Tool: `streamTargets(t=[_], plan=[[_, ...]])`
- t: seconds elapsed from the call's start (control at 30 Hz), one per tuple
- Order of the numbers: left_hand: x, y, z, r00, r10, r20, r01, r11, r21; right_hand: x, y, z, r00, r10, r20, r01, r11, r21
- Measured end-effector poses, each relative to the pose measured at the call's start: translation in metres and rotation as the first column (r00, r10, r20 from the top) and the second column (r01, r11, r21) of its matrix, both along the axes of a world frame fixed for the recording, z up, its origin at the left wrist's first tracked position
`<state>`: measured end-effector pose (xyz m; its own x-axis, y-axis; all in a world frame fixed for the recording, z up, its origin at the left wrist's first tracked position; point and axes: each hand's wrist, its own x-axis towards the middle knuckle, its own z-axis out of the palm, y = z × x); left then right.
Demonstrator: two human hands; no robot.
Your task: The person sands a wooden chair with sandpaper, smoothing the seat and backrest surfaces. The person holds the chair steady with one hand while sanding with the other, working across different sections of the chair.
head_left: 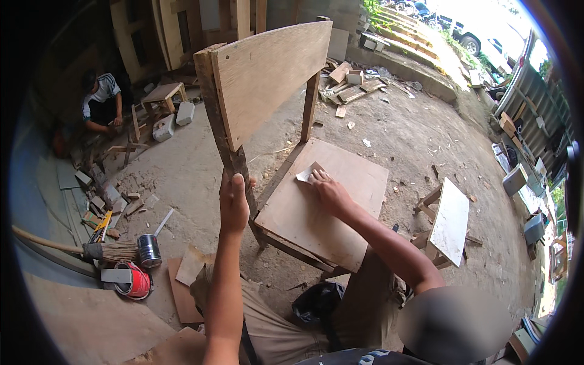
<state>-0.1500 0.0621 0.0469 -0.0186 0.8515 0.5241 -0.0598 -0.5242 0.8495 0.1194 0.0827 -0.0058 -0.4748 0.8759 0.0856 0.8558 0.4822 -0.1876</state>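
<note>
A wooden chair stands in front of me, with a curved plywood backrest (277, 76) and a flat plywood seat (340, 207). My left hand (236, 204) is wrapped round the chair's rear post (234, 159), below the backrest. On the seat, towards its back edge, my right hand (328, 191) presses a pale folded piece of sandpaper (308, 171) against the plywood. The fingertips cover part of the sheet, and its underside is hidden.
A small white-topped stool (449, 222) stands at right. At left lie a broom (115, 251), a red pail (135, 283) and a dark can (149, 250). A person (103, 100) crouches at far left by a small wooden stool (163, 94). Wood scraps (359, 91) litter the back.
</note>
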Motion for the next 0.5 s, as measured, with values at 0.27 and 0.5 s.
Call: streamTargets(t=[0.27, 0.5], plan=[[0.002, -0.004, 0.005, 0.993, 0.089, -0.079, -0.086, 0.995, 0.041, 0.01, -0.017, 0.005, 0.999, 0.009, -0.039, -0.001, 0.984, 0.176], [-0.001, -0.006, 0.003, 0.995, 0.081, -0.062, -0.08, 0.997, 0.017, -0.024, -0.065, -0.017, 0.97, 0.218, -0.109, -0.207, 0.973, 0.102]])
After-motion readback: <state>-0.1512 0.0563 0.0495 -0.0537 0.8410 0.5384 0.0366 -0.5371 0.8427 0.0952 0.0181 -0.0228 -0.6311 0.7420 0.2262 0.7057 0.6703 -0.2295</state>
